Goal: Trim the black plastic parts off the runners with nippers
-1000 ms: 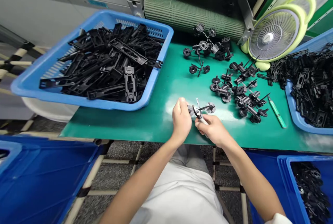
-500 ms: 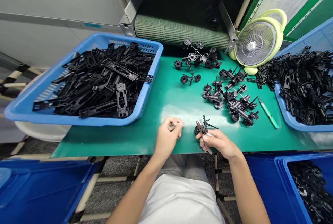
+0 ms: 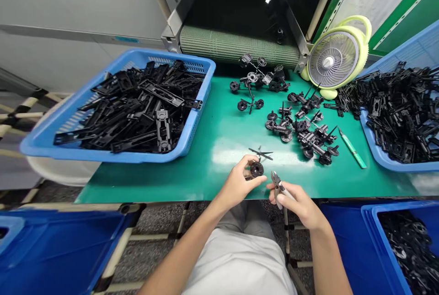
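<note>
My left hand [image 3: 236, 184] holds a small round black plastic part [image 3: 256, 169] in its fingertips, just above the front of the green mat [image 3: 209, 180]. My right hand [image 3: 297, 204] grips a pair of side cutters [image 3: 278, 186] with silver jaws and pale handles, close to the left hand but apart from it. A thin black plastic runner [image 3: 261, 153] lies on the mat just beyond my hands. Several assembled black plastic wheel-and-axle pieces [image 3: 302, 132] lie in loose groups to the right.
A blue basket [image 3: 130, 148] of black moulded frames stands on the left, and another [image 3: 380, 144] stands on the right. A green-handled knife [image 3: 352, 151] lies on the mat. A lime fan [image 3: 331, 59] and a green mesh conveyor belt [image 3: 236, 48] are behind. Blue crates sit below the table.
My left hand has moved right and now holds a round black part. The cutters have moved toward me, and the thin black runner now lies on the mat.
</note>
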`<state>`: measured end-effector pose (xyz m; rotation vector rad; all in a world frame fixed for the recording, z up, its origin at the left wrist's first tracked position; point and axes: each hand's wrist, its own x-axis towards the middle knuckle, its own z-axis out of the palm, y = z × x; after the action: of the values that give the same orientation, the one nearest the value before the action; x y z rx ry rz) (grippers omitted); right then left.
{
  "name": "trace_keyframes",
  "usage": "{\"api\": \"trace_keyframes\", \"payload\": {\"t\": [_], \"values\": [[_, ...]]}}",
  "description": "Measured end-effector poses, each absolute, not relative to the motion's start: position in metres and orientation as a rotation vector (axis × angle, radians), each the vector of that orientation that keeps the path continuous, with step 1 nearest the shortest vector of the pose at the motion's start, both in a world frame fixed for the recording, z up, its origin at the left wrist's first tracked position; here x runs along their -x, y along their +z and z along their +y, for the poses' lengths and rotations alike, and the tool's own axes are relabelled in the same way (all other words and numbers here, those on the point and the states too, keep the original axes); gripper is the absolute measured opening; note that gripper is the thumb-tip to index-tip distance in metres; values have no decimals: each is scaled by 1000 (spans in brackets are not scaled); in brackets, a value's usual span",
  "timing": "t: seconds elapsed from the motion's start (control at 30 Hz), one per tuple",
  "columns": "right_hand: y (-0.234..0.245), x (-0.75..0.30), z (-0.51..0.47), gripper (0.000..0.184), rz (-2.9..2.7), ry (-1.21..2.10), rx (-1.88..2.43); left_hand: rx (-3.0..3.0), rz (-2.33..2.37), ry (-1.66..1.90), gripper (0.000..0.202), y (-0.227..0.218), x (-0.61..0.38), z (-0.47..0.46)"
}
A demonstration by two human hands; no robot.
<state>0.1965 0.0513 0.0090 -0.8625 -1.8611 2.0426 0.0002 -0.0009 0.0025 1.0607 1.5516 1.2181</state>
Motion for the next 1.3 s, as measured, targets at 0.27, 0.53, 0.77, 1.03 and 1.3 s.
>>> {"api": "trace_keyframes", "payload": {"t": [0.27,0.53,0.77,1.03,1.3], "values": [[37,-189,26,14,-2032,1717,1122,-679,1217,1341,44,17,-18,-25],[36,-178,15,15,-1916,1709,1037,-757,1232,1403,43,27,-23,-31],[39,-173,10,16,-1797,1746,1057,-954,1397,1359,35,40,-22,-34],[40,-170,9,18,-1778,1772,1078,-1088,1503,1359,33,42,-22,-40],[42,-171,9,16,-1834,1775,1091,-1094,1522,1419,37,34,-24,-47]]}}
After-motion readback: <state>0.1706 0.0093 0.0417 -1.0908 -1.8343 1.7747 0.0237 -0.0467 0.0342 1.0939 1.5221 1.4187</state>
